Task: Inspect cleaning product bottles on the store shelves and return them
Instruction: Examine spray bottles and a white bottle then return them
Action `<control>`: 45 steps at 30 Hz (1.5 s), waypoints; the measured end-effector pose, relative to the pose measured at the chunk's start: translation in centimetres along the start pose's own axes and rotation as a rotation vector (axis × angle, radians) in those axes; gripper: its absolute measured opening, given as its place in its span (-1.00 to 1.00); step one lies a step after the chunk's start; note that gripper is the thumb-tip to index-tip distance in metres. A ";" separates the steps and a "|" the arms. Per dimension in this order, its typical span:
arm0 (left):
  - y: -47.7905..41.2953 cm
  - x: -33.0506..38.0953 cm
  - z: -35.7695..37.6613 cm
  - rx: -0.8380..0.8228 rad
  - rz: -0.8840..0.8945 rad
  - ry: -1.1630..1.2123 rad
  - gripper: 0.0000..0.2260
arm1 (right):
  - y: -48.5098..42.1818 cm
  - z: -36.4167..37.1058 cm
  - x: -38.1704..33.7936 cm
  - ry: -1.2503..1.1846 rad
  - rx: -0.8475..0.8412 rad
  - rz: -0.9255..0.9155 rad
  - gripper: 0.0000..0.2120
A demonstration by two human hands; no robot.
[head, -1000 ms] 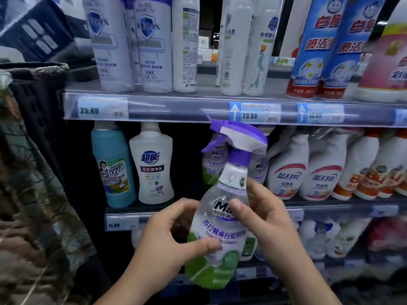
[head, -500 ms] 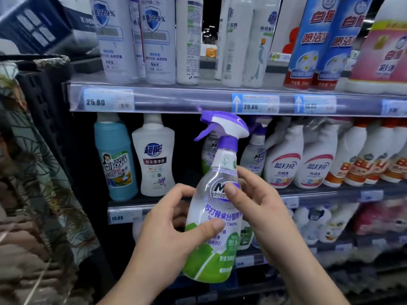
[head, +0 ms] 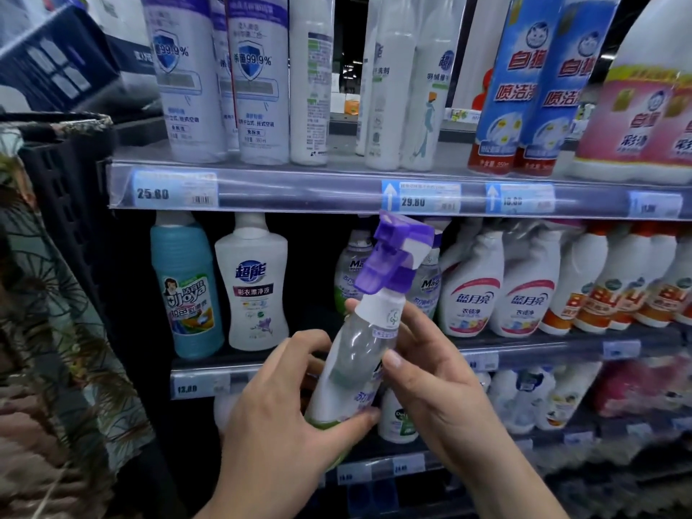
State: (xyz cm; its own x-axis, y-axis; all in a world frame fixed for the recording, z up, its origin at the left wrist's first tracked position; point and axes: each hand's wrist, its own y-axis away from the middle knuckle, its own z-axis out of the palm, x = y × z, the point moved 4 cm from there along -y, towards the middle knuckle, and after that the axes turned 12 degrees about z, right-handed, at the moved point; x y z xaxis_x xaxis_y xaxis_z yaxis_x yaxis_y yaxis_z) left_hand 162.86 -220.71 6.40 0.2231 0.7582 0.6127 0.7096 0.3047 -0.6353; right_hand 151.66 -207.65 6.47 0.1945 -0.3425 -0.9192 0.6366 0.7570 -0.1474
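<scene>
I hold a clear spray bottle [head: 361, 354] with a purple trigger head and a green base in front of the middle shelf, tilted a little to the right. My left hand [head: 292, 417] grips its lower body, thumb across the front near the green base. My right hand [head: 434, 383] holds its upper body from the right, thumb on the label and fingers round the back below the white collar. The label faces partly sideways. Two more bottles of the same kind [head: 350, 273] stand on the shelf right behind it.
The middle shelf [head: 561, 344] also carries a blue bottle [head: 185, 290], a white bottle [head: 252, 282] and white trigger bottles [head: 498, 290]. Tall spray cans [head: 221, 76] stand on the upper shelf [head: 299, 192]. A black crate [head: 63, 174] and patterned fabric [head: 56, 331] are at left.
Both hands have turned the spray bottle about its long axis, so the label now faces sideways and the trigger points toward me. The view has shifted slightly closer to the shelf.
</scene>
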 end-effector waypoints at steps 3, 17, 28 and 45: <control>0.1 0.6 0.4 0.009 0.027 -0.053 -0.44 | 0.1 -0.3 0.3 -0.051 -0.001 0.031 -0.47; -0.5 0.3 3.0 -0.077 -0.315 1.104 -0.65 | 1.5 -0.8 -2.3 0.102 0.071 0.000 -0.51; -1.2 -0.5 2.5 0.042 -0.128 0.743 -0.46 | 1.8 -1.4 -2.3 0.330 0.380 -0.144 -0.70; -2.8 -4.6 3.2 -0.265 -0.069 0.788 -0.06 | -1.0 -2.2 -0.2 0.240 0.115 0.018 -0.26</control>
State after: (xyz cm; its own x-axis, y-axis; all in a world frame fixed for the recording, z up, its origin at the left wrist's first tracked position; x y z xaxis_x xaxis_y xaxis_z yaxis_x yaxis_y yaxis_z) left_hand 157.72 -223.25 3.83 0.5061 0.0875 0.8580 0.8504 0.1151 -0.5134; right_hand 149.38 -207.12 6.04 0.0324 -0.1778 -0.9835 0.7177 0.6890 -0.1009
